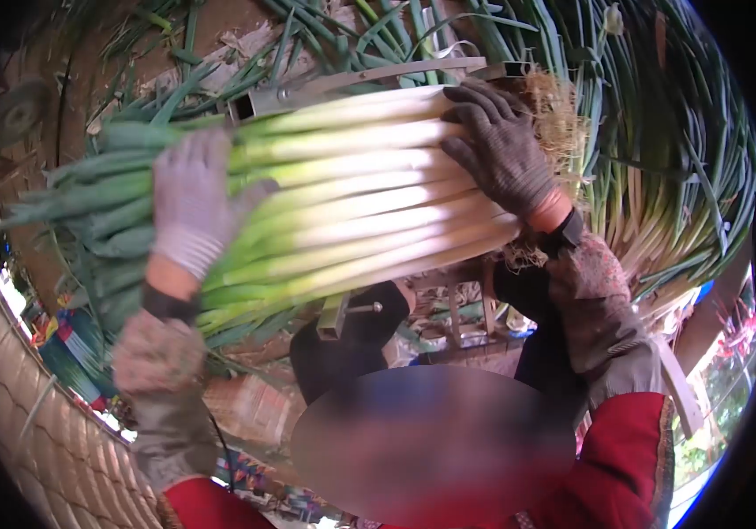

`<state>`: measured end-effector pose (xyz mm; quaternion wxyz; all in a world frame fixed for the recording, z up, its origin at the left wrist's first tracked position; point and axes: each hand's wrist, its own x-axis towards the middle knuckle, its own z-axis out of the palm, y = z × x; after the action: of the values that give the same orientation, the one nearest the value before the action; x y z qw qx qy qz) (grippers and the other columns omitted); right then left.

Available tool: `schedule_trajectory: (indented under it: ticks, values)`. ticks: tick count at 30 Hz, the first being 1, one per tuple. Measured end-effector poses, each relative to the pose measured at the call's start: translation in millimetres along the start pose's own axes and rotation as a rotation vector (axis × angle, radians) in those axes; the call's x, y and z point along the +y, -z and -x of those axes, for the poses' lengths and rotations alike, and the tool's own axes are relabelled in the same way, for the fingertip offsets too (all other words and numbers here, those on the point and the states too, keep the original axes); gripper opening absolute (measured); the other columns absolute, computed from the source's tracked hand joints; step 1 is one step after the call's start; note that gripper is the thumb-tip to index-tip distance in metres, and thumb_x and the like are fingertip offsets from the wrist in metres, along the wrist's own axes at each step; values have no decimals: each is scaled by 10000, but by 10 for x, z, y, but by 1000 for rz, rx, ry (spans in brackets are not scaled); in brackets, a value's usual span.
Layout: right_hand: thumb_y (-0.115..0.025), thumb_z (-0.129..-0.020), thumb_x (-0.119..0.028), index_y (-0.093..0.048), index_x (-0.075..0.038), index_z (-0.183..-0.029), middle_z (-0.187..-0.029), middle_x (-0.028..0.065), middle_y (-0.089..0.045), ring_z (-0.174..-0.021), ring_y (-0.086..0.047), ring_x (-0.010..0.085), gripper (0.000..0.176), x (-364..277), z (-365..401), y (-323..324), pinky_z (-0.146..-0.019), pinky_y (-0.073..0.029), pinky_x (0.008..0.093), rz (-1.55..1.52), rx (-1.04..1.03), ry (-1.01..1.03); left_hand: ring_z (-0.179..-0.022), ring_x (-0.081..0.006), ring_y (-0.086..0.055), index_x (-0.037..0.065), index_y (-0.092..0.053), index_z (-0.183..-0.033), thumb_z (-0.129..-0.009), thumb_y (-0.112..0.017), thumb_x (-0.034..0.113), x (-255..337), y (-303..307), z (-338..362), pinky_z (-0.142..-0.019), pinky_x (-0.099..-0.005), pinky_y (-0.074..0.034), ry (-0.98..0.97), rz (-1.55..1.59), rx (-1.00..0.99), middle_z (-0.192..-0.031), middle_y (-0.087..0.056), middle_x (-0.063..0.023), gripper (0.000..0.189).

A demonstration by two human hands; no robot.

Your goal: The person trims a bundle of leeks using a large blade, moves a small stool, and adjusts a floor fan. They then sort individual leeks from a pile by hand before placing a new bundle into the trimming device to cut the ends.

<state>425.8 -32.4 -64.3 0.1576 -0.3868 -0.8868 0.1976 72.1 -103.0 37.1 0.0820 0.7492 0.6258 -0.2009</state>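
Observation:
A wide row of leeks lies side by side, with green leaves at the left and white stalks and roots at the right. My left hand, in a light grey glove, rests on the green part, thumb apart from the fingers. Near the root ends, my right hand, in a dark grey glove, lies over the white stalks with its fingers stretched and slightly spread. The undersides of both hands are hidden. Beneath the row is a metal frame, its bar ends showing.
A big heap of leeks fills the right side. Loose green leaves and dry scraps lie on the ground beyond the frame. A woven mat or wall curves along the lower left. A blurred oval covers the bottom middle.

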Motion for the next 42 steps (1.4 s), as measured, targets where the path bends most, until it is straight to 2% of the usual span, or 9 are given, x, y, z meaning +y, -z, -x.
schedule_trajectory:
  ticks: [6, 11, 15, 19, 24, 29, 34, 36, 42]
  values:
    - [-670, -918, -356, -581, -109, -1239, -1363, 83, -567, -1327, -484, 289, 415, -31, -2, -89, -1122, -350, 453, -24, 6, -142, -1261, -323, -445, 59, -456, -1420, -846, -651, 577, 260, -280, 110, -1056, -538, -302, 95, -51, 155, -1350, -515, -141, 798]
    - [-616, -956, -376, -547, -183, -1344, -1431, 43, -535, -1376, -441, 257, 439, -228, -21, -13, -1188, -205, 565, 2, -71, -270, -1303, -327, -419, 60, -469, -1409, -818, -686, 566, 329, -235, 89, -1077, -581, -274, 143, -43, 110, -1362, -512, -145, 808]
    - [-585, -960, -423, -563, -212, -1370, -1474, 2, -512, -1426, -379, 219, 462, -411, -57, -261, -1213, -88, 576, 130, -107, -319, -1297, -341, -424, 52, -503, -1391, -833, -653, 593, 293, -277, 62, -1085, -594, -260, 161, -85, 87, -1346, -525, -185, 792]
    - [-610, -940, -422, -555, -229, -1367, -1482, 4, -500, -1435, -367, 212, 471, -399, -40, -206, -1225, -92, 538, 99, -140, -323, -1257, -329, -473, 84, -586, -1306, -870, -623, 541, 213, -181, 52, -1039, -581, -305, 124, 2, 96, -1323, -561, -156, 633]
    - [-572, -966, -388, -548, -216, -1390, -1485, 15, -501, -1439, -370, 218, 458, -437, -54, -194, -1232, -102, 509, 148, -134, -332, -1173, -298, -573, 181, -655, -1150, -978, -466, 417, -465, 98, -459, -897, -523, -385, -143, 266, -257, -1258, -635, -90, 348]
    - [-551, -973, -355, -536, -195, -1403, -1492, 17, -493, -1439, -370, 212, 459, -439, -26, -221, -1231, -135, 474, 204, -116, -301, -1111, -359, -630, 152, -631, -1157, -992, -422, 467, -772, -8, -848, -935, -471, -442, -147, 579, -511, -1139, -692, -110, 412]
    - [-539, -972, -356, -537, -193, -1395, -1491, 18, -491, -1441, -365, 223, 454, -451, -20, -235, -1232, -135, 471, 224, -97, -305, -1066, -363, -656, 143, -609, -1131, -973, -471, 502, -968, -6, -691, -940, -445, -474, -32, 624, -483, -1101, -702, -189, 416]
    - [-539, -966, -350, -548, -193, -1381, -1483, 35, -498, -1440, -365, 233, 443, -474, -50, -188, -1230, -142, 468, 211, -117, -323, -1068, -351, -660, 150, -625, -1123, -1001, -437, 475, -1130, 36, -641, -964, -501, -446, 121, 289, -485, -1111, -707, -169, 395]
    - [-536, -953, -342, -550, -162, -1388, -1468, 53, -515, -1422, -396, 253, 471, -441, -66, -232, -1225, -162, 480, 215, -91, -284, -1127, -349, -642, 226, -583, -1296, -1058, -293, 432, -1246, -34, -884, -1009, -640, -358, -297, -220, -484, -1227, -688, -78, 429]
